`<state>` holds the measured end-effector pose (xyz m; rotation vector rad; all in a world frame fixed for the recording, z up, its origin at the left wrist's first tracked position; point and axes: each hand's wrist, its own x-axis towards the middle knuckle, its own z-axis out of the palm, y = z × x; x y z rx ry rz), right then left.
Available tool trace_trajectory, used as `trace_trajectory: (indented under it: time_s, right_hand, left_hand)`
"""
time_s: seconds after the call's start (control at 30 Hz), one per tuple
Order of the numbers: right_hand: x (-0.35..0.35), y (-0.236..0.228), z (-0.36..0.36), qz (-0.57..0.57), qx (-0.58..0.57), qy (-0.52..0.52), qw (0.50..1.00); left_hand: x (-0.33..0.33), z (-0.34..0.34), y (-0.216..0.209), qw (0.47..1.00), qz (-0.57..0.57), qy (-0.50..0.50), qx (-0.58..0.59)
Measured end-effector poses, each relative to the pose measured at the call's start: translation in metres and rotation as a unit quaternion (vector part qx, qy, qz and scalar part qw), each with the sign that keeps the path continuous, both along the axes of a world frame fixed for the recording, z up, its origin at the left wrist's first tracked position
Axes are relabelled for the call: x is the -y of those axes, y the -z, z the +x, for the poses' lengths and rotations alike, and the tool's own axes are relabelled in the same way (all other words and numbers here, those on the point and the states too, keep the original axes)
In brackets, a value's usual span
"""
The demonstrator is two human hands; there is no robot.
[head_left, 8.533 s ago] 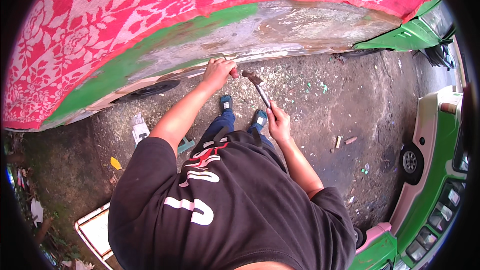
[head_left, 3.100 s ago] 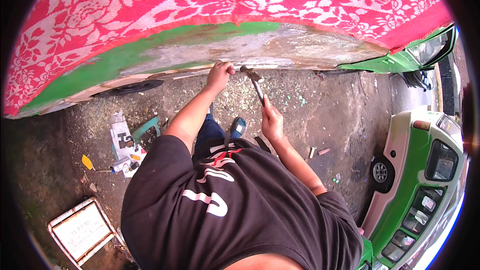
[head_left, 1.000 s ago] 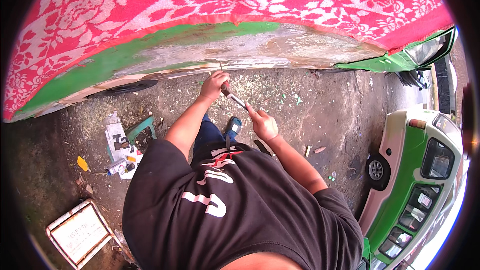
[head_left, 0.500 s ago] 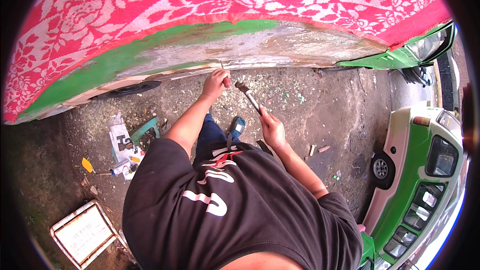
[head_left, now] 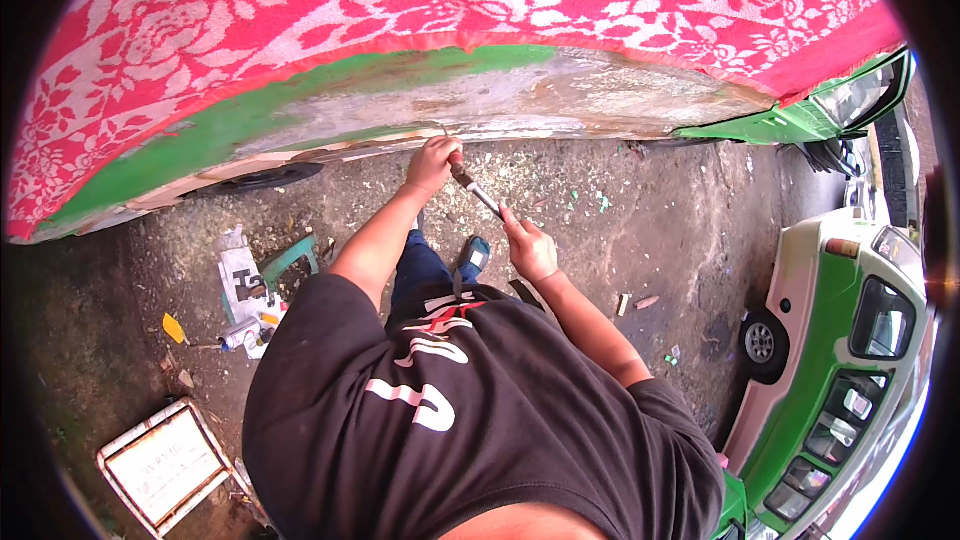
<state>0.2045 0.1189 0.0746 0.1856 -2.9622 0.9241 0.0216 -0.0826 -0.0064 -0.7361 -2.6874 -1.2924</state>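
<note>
Littered ground [head_left: 690, 190] stretches below a scraped vehicle panel [head_left: 400, 108], at whose lower edge the left hand [head_left: 430, 164] grips a red-handled tool [head_left: 457, 157]. The right hand [head_left: 534, 251] is clamped on a hammer [head_left: 484, 199], its head now at the tool's end (contact unclear), apart 0.5 s ago. Floral cloth [head_left: 330, 10] covers the panel's top; 1 green-and-white van [head_left: 805, 335] stands right.

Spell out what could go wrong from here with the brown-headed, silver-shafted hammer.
1. The brown-headed, silver-shafted hammer in the right grip has its head close beside the bare left grip; a glancing blow might strike it.
2. The slim, red-handled metal tool points toward the patchy green-and-grey vehicle panel; it could skid and gouge it.
3. Pale chips litter the brown ground; the dark teal sandal might slip on them.
</note>
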Motion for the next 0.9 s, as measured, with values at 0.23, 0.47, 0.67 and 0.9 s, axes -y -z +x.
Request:
trace_trajectory:
  time_s: [0.23,0.47,0.67,0.9]
  right_hand:
    - [-0.008,-0.008,0.000,-0.073,-0.083,0.016,0.994]
    - [-0.011,-0.006,0.005,-0.123,-0.043,0.060,0.990]
    - [-0.014,-0.025,0.007,-0.142,0.003,0.065,0.988]
    - [-0.011,-0.029,0.005,-0.160,0.025,0.091,0.983]
  left_hand:
    - [-0.005,-0.005,0.001,0.999,-0.012,-0.025,-0.016]
    - [0.045,0.003,0.018,0.987,-0.095,-0.047,0.118]
    - [0.037,0.014,0.017,1.000,-0.013,0.011,-0.006]
    - [0.018,0.005,0.009,0.999,0.006,0.030,-0.010]
